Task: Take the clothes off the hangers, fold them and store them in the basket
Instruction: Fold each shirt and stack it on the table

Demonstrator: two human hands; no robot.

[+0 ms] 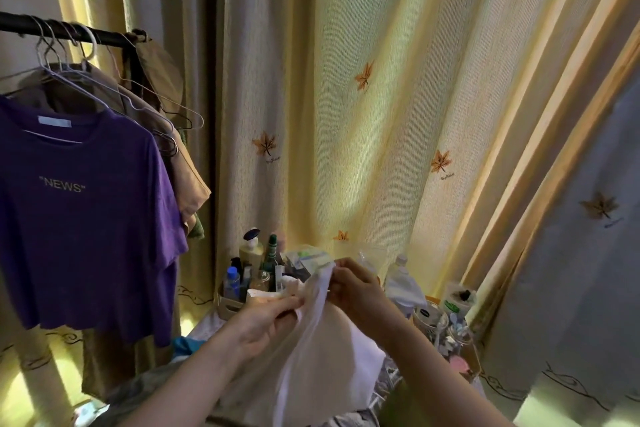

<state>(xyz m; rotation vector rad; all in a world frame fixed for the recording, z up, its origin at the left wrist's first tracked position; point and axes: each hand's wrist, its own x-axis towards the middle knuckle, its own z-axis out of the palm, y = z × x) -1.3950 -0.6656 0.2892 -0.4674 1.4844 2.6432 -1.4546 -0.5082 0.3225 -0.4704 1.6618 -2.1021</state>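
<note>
Hands: two, both low and to the right of the purple short-sleeved T-shirt printed "NEWS"
Left hand: we see its fingers curled, pinching a bunched fold of the thin white cloth garment
Right hand: its fingertips pinch the garment's top edge, higher and farther from the purple T-shirt than the left hand
White garment: one, off any hanger, hanging down from the two hands, right of the purple T-shirt's hem
Black metal rail: one, straight above the purple T-shirt
Clothes on the rail: we count the purple T-shirt in front and a tan cloth garment just behind it; more fabric hangs there, but we cannot count the pieces
Thin wire hangers: a cluster hooked above the purple T-shirt; three look bare on its right side, and we cannot tell the full number
Tan cap: one, at the rail's end, up and right of the purple T-shirt
Pale box of bottles: one, right of the purple T-shirt's hem, touching nothing we hold
Yellow ribbed curtain: behind everything, right of the purple T-shirt, with five printed maple leaves
</note>
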